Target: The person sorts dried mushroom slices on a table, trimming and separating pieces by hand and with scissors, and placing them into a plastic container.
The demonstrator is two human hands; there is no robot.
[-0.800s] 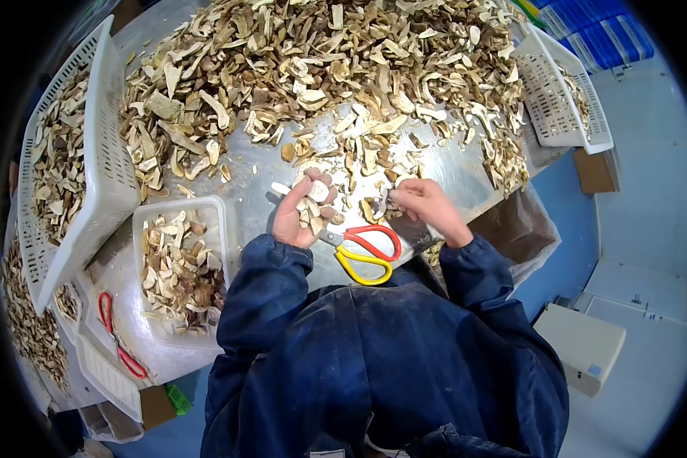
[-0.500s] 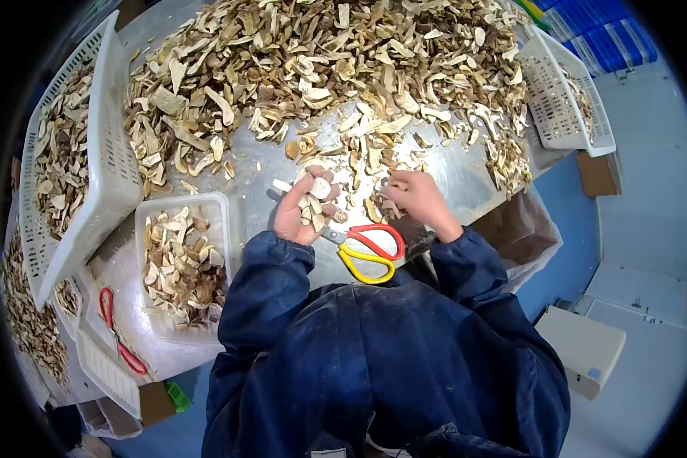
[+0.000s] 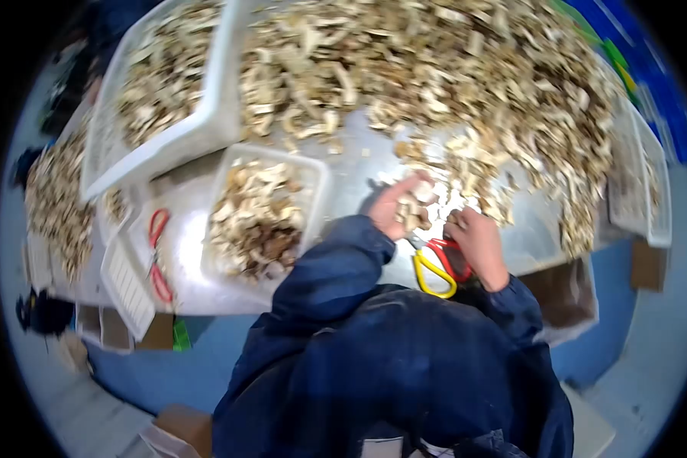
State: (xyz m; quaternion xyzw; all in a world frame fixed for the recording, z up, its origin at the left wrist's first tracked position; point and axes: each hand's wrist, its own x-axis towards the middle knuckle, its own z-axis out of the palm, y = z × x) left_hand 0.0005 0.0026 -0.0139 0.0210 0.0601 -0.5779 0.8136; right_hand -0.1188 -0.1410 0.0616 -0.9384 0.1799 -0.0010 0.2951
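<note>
Several pale mushroom slices (image 3: 413, 213) lie in my left hand (image 3: 393, 208), its fingers curled up around them. To its right, my right hand (image 3: 478, 243) is closed in a pinch over the metal table, with a small mushroom slice (image 3: 455, 221) at its fingertips, blurred by motion. Scissors with one yellow and one red handle (image 3: 436, 279) lie just below both hands, close to the table's front edge; the left hand partly hides their blades. Loose mushroom slices (image 3: 477, 169) are scattered just beyond my hands.
A large heap of mushroom slices (image 3: 435, 69) covers the back of the table (image 3: 351, 164). At left stand a clear tub (image 3: 317, 200), a big white basket (image 3: 220, 114) and red-handled scissors (image 3: 157, 256). Another white basket (image 3: 632, 172) and a lined box (image 3: 569, 301) are at right.
My view has swung left, so the table and hands appear further right and blurred. My left hand still holds slices; my right hand stays pinched close beside it.
</note>
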